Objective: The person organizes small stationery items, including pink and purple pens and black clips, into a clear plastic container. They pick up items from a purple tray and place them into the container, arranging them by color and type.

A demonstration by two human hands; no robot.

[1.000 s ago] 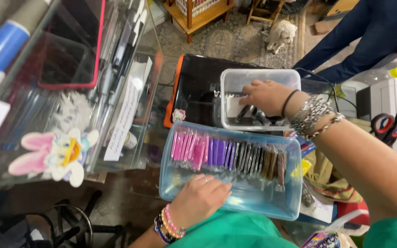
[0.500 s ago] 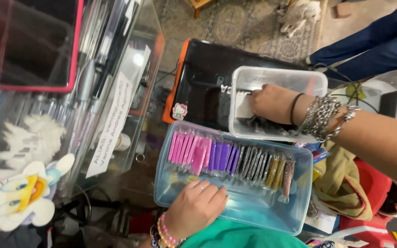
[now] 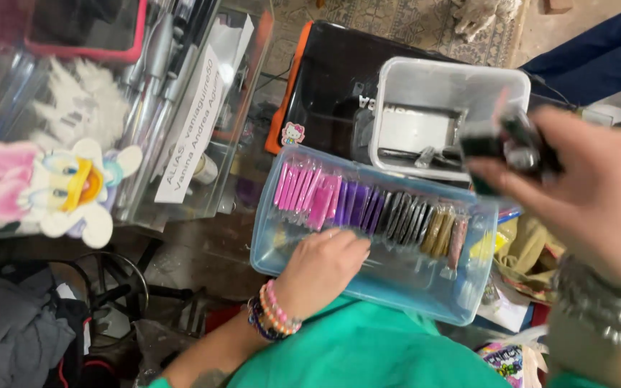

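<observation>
Left hand lies flat, fingers loosely spread, on the near wall of a clear blue bin. Inside the bin, just beyond that hand, a row of flat packets stands on edge: pink, purple, grey, tan. Right hand is raised above the bin's right end, fingers closed on small dark items, blurred. Past the bin, a white tub rests on a black case. Left of the left hand: clear organiser with pens, a cartoon duck cutout. Below, bare dusty floor; a patterned rug farther out.
</observation>
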